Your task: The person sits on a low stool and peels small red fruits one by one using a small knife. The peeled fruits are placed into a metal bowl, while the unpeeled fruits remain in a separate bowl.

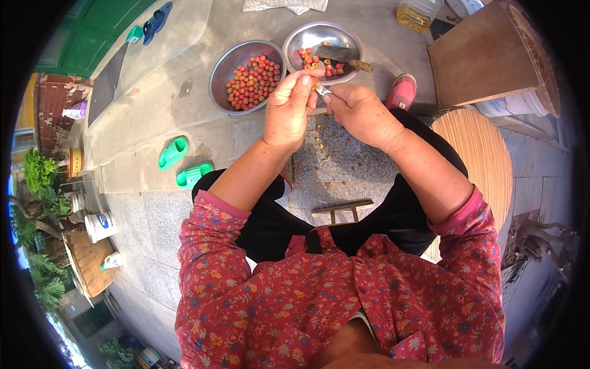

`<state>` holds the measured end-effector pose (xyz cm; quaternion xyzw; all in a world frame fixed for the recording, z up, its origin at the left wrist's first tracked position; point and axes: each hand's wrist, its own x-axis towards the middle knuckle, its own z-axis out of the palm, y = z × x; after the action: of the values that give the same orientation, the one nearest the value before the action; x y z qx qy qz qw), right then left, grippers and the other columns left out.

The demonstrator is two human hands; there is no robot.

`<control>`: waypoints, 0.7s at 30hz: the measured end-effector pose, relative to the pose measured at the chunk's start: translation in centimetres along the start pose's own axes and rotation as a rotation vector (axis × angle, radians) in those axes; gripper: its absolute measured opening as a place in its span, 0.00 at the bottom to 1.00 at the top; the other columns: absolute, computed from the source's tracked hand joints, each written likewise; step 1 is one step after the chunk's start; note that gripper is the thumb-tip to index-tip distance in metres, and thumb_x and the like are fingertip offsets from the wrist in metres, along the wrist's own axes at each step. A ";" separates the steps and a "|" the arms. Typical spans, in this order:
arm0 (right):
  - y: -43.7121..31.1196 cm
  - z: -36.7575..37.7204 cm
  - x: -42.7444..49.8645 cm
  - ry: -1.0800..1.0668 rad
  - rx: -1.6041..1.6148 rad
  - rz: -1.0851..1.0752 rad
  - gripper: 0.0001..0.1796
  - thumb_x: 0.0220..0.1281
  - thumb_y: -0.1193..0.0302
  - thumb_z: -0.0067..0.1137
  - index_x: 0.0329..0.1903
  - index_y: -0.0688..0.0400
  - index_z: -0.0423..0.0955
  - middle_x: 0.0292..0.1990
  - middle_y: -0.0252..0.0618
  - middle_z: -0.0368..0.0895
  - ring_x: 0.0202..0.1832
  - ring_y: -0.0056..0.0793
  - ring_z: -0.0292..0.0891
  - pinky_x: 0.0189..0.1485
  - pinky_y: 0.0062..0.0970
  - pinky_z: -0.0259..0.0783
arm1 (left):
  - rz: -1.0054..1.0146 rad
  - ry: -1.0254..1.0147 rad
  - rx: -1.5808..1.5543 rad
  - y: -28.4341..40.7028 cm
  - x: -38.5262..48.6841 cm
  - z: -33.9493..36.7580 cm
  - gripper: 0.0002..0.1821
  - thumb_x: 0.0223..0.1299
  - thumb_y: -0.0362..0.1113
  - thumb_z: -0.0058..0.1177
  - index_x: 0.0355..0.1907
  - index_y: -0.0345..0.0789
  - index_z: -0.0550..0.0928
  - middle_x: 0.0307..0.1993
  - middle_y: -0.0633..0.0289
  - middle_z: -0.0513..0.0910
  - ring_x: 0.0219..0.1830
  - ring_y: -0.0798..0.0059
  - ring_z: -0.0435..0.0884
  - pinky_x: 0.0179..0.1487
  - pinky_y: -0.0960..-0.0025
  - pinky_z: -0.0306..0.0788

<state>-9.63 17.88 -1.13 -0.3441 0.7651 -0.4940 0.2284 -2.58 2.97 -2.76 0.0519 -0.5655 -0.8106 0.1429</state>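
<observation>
My left hand (289,108) pinches a small red fruit (315,81), mostly hidden by the fingers, above the near rim of a steel bowl. My right hand (362,113) grips a small metal tool (322,90) whose tip meets the fruit; its exact kind cannot be told. Cut red fruits lie in this right steel bowl (318,32), and a cleaver (335,54) with a wooden handle rests across it. To the left, a second steel bowl (216,87) holds many whole red fruits (253,83), which look like hawthorn berries.
Fruit scraps (319,138) dot the stone paving below my hands. Green slippers (174,153) lie at the left on the concrete step. On the right stand a wooden board (484,55) and a round striped surface (479,157). A plastic jug of yellow liquid (413,17) is at the top right.
</observation>
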 end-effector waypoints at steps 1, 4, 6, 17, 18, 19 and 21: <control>-0.2 0.1 0.1 -0.004 0.052 0.006 0.14 0.74 0.66 0.48 0.33 0.64 0.72 0.23 0.29 0.71 0.26 0.18 0.67 0.31 0.22 0.68 | -0.018 0.001 -0.034 0.0 0.0 0.0 0.16 0.75 0.40 0.45 0.53 0.32 0.79 0.39 0.68 0.78 0.29 0.85 0.67 0.32 0.81 0.60; -0.9 -0.5 0.0 -0.079 0.200 0.189 0.15 0.72 0.65 0.49 0.33 0.64 0.74 0.25 0.36 0.75 0.28 0.25 0.71 0.35 0.27 0.70 | -0.047 0.015 -0.086 0.0 -0.1 0.0 0.16 0.75 0.40 0.44 0.53 0.32 0.79 0.38 0.68 0.78 0.30 0.84 0.68 0.32 0.81 0.60; -1.2 -0.7 -0.1 -0.118 0.236 0.273 0.16 0.72 0.64 0.48 0.32 0.63 0.74 0.24 0.36 0.74 0.27 0.24 0.70 0.33 0.26 0.67 | -0.049 0.019 -0.073 0.0 -0.1 0.0 0.16 0.75 0.40 0.43 0.53 0.32 0.79 0.37 0.68 0.77 0.30 0.84 0.68 0.32 0.81 0.60; -1.7 -1.1 0.0 -0.213 0.489 0.486 0.16 0.72 0.64 0.47 0.34 0.64 0.75 0.23 0.37 0.75 0.26 0.25 0.72 0.33 0.27 0.70 | 0.205 0.045 0.409 -1.0 -0.5 0.5 0.15 0.76 0.38 0.42 0.52 0.32 0.79 0.38 0.68 0.77 0.29 0.86 0.67 0.35 0.80 0.65; -1.8 -1.1 0.0 -0.190 0.447 0.436 0.16 0.72 0.64 0.47 0.34 0.64 0.75 0.24 0.38 0.75 0.27 0.25 0.72 0.33 0.27 0.71 | 0.185 0.044 0.364 -1.0 -0.5 0.5 0.15 0.76 0.38 0.41 0.51 0.32 0.79 0.38 0.67 0.77 0.29 0.85 0.67 0.34 0.80 0.65; -1.9 -1.0 -0.1 -0.167 0.403 0.386 0.16 0.72 0.64 0.48 0.35 0.65 0.75 0.24 0.38 0.76 0.27 0.25 0.72 0.33 0.28 0.71 | 0.165 0.044 0.320 -1.0 -0.4 0.6 0.15 0.76 0.38 0.41 0.51 0.31 0.79 0.38 0.67 0.77 0.29 0.85 0.67 0.34 0.79 0.66; -1.9 -0.8 -0.1 -0.120 0.303 0.279 0.15 0.72 0.65 0.48 0.36 0.65 0.75 0.24 0.39 0.76 0.27 0.26 0.73 0.34 0.28 0.72 | 0.129 0.048 0.243 -0.9 -0.2 0.7 0.16 0.76 0.40 0.41 0.51 0.31 0.79 0.39 0.66 0.77 0.28 0.85 0.67 0.34 0.79 0.67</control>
<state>-9.52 17.93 0.89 -0.2252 0.7075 -0.5454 0.3890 -2.70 3.96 -3.37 0.0518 -0.6580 -0.7238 0.2011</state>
